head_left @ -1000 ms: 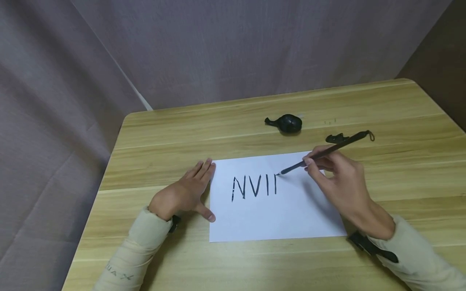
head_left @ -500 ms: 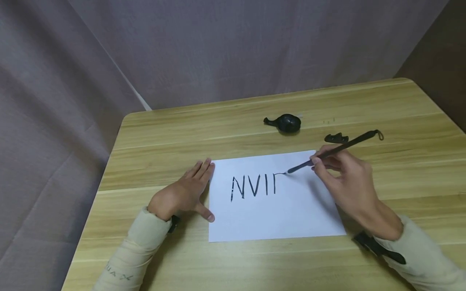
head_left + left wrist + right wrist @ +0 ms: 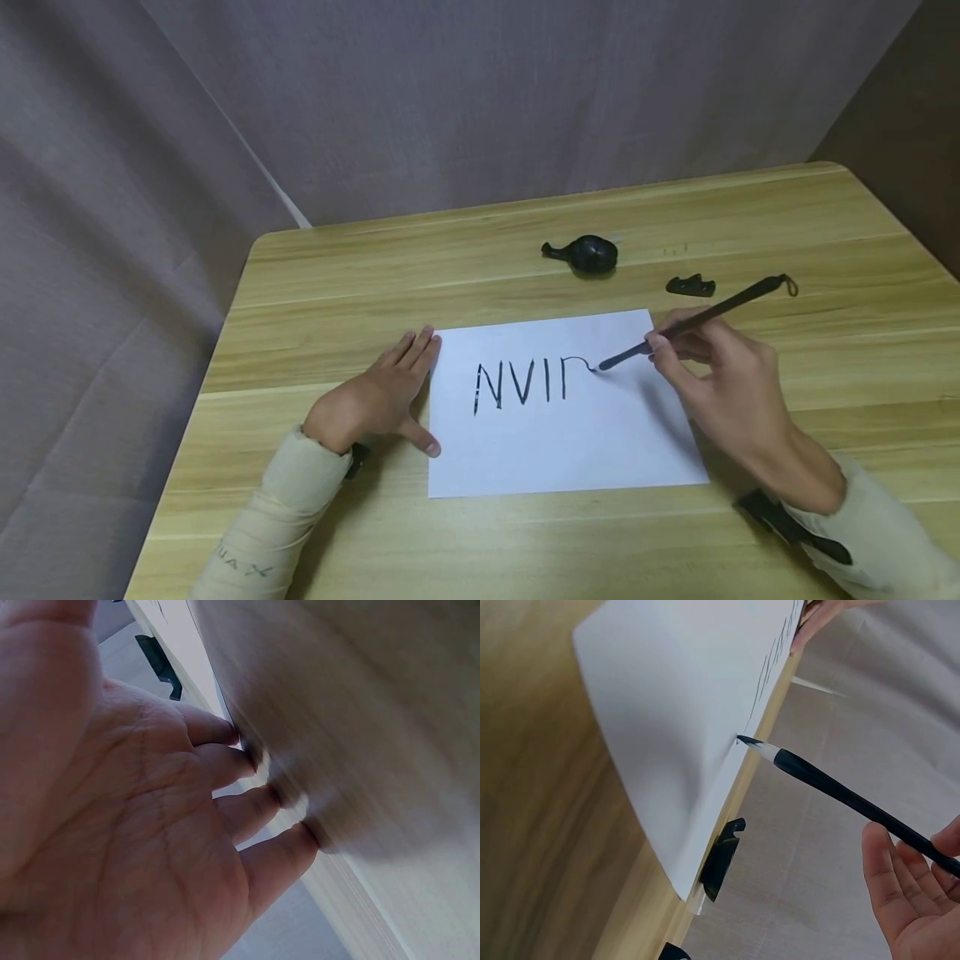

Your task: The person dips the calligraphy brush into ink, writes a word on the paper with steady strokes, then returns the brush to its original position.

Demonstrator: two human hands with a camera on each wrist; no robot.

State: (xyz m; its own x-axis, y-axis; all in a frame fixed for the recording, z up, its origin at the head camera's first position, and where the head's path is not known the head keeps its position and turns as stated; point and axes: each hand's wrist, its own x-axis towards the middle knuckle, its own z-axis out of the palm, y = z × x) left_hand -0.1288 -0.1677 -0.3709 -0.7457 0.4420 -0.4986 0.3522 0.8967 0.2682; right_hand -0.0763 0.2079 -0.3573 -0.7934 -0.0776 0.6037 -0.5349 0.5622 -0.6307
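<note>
A white sheet of paper [image 3: 555,458] lies on the wooden table, marked with black strokes that read like N, V and I, then an upright with a thin curve running right. My right hand [image 3: 731,379] pinches a dark writing brush [image 3: 738,300] with a hanging loop at its top end. In the right wrist view the black tip of the brush [image 3: 832,791] meets the paper [image 3: 645,682] at the end of that curve. My left hand [image 3: 378,400] rests with fingers spread at the sheet's left edge, thumb on the paper.
Behind the paper lies a black round thing with a narrow neck [image 3: 592,254]. A small black notched brush rest [image 3: 690,287] sits to its right, just beyond the right hand. A grey curtain [image 3: 480,108] hangs past the table's [image 3: 360,258] far edge.
My right hand has moved right with the brush, then slightly toward me. A thin curved line now runs from the top of the last upright. My left hand has stayed in place.
</note>
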